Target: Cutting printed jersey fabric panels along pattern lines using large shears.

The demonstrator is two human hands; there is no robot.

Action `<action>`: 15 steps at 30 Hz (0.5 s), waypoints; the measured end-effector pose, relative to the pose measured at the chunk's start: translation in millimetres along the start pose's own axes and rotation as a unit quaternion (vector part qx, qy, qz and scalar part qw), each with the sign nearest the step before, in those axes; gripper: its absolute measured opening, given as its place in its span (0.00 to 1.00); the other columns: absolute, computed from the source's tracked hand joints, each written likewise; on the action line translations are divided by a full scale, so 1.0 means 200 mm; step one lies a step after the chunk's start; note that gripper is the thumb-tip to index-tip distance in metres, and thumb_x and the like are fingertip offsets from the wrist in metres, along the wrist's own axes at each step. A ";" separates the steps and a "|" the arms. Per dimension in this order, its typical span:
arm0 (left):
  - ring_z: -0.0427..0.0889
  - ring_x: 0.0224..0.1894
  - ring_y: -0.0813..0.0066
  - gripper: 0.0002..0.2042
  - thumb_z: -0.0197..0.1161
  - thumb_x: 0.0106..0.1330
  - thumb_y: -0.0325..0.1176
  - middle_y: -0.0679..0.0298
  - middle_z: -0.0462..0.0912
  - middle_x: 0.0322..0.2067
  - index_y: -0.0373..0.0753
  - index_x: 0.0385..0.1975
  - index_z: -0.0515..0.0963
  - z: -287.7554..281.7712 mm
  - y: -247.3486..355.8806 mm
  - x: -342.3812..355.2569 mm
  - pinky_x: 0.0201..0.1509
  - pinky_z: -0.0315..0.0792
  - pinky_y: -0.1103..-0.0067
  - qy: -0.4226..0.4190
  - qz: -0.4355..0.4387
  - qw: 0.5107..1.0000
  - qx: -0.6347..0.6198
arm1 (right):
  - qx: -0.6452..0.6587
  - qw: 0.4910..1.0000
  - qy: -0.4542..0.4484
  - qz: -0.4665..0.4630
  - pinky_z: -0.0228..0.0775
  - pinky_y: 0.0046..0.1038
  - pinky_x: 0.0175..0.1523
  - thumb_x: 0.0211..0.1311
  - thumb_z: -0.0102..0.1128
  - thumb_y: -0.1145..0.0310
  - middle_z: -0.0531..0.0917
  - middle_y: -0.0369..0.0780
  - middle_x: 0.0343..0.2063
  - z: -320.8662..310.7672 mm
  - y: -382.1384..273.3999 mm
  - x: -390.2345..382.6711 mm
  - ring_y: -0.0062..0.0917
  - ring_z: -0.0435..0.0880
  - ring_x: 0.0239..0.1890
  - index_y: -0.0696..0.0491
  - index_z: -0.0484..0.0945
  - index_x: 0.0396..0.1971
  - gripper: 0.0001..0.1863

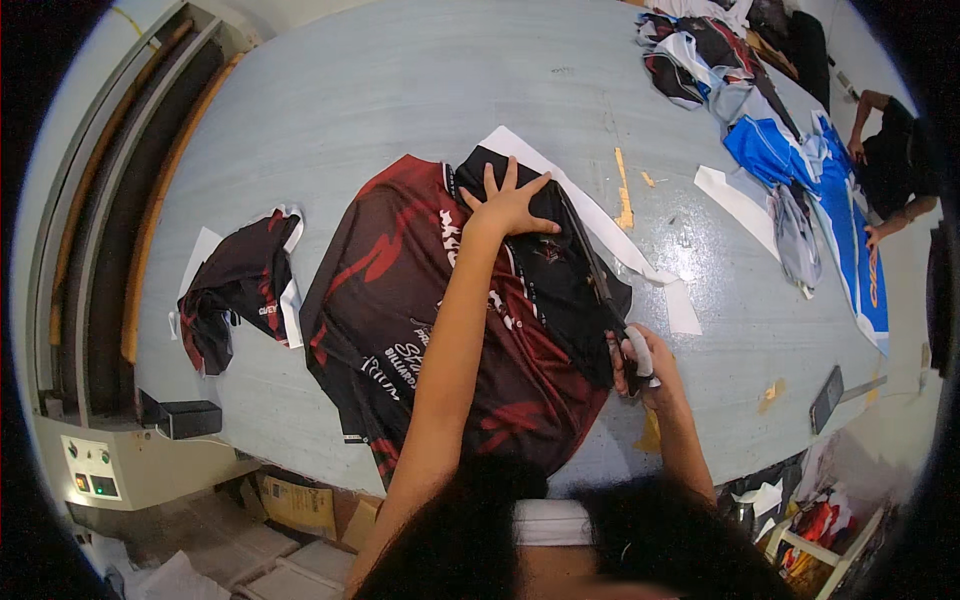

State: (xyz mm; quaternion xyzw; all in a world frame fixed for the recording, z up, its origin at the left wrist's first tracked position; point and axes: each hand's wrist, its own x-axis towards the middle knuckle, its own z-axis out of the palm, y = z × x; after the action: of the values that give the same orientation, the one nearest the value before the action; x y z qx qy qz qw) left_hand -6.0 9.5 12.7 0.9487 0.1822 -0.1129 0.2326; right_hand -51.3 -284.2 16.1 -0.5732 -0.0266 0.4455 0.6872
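My left hand (507, 212) lies flat with fingers spread on a black fabric piece (550, 265), pressing it to the table. In my right hand (650, 375) is a pair of scissors (600, 280), its handles wrapped in a pale material. The long blades reach up along the right edge of the black piece. A strip of white material (570, 185) runs beside that edge and ends in a loose flap. Under and left of my left forearm spreads a large dark red and black printed fabric panel (385, 270).
Smaller red and black printed pieces (245, 280) lie at the left. Blue fabric (765, 150) and a heap of mixed garments (700, 60) are at the right, where another person (895, 150) stands. A phone-like black object (827, 400) rests near the right edge.
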 end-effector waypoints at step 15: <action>0.24 0.65 0.49 0.47 0.66 0.30 0.65 0.60 0.31 0.65 0.73 0.58 0.52 -0.01 -0.01 0.01 0.55 0.27 0.38 -0.017 0.001 1.000 -0.007 | -0.077 0.996 0.029 -0.018 0.60 0.21 0.09 0.51 0.62 0.65 0.70 0.34 0.12 0.05 -0.04 0.03 0.20 0.69 0.06 0.53 0.65 0.30 0.14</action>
State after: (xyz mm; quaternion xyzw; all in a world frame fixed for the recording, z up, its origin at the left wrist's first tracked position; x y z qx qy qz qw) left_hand -4.9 12.8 13.3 0.9452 0.1785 -0.1273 0.2420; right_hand -48.0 -272.6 22.3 -0.6364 -0.0511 0.4130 0.6495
